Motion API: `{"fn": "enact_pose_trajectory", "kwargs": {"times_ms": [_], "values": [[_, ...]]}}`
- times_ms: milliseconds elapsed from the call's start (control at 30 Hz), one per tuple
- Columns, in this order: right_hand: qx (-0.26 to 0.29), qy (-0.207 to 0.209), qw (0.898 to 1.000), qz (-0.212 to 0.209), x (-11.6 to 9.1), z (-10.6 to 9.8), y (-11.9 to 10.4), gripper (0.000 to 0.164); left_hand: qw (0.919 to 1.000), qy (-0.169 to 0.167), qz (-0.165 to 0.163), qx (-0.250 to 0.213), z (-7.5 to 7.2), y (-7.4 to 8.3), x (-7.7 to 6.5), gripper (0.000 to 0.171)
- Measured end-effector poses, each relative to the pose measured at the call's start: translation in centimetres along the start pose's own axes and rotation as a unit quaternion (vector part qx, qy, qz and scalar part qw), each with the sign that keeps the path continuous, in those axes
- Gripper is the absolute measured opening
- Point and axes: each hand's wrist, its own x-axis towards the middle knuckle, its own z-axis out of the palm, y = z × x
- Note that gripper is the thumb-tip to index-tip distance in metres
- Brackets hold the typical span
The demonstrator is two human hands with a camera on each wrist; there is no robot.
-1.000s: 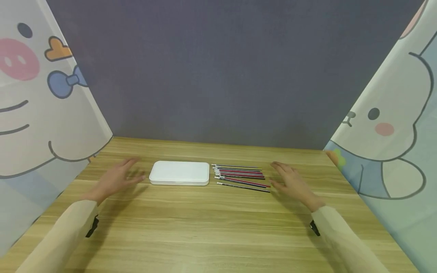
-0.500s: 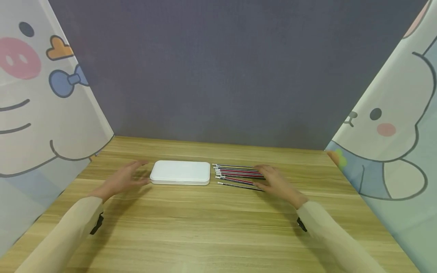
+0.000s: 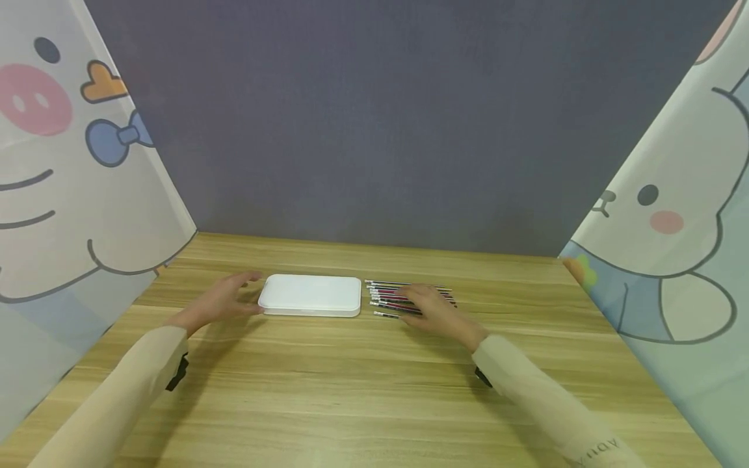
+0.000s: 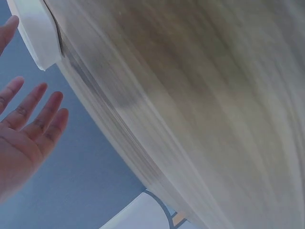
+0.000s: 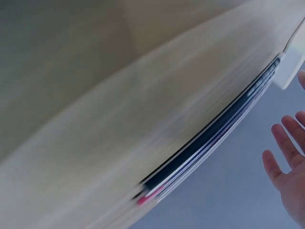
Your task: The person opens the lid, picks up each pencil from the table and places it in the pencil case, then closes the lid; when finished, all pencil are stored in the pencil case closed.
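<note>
Here, slim pencils (image 3: 387,294) lie beside an oblong case (image 3: 310,294).

There is one table (image 3: 328,396), and two hands are present: one left hand (image 3: 218,303) and one right hand (image 3: 435,315). The sleeves (image 3: 117,393) come to two, and so do the black straps (image 3: 178,372), one by each cuff. Of cases there is just one, a white case (image 3: 310,292). The pencils (image 3: 383,305) number at least seven; the right hand covers part of them, so an exact count cannot be told. Seen from its own wrist, the left hand shows four fingers (image 4: 44,117) and one thumb (image 4: 5,32). The walls make three: one dark wall (image 3: 374,130) and two printed walls (image 3: 52,260), each with one cartoon animal (image 3: 696,182)
</note>
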Motion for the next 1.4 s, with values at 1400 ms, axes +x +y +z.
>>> {"fn": "enact_pose_trajectory", "kwargs": {"times_ms": [1400], "values": [[-0.020, -0.029, 0.997, -0.076, 10.5, 4.3, -7.1, 0.034, 0.9962, -0.066, -0.005, -0.057, 1.3, -1.4, 2.2, 0.096]]}}
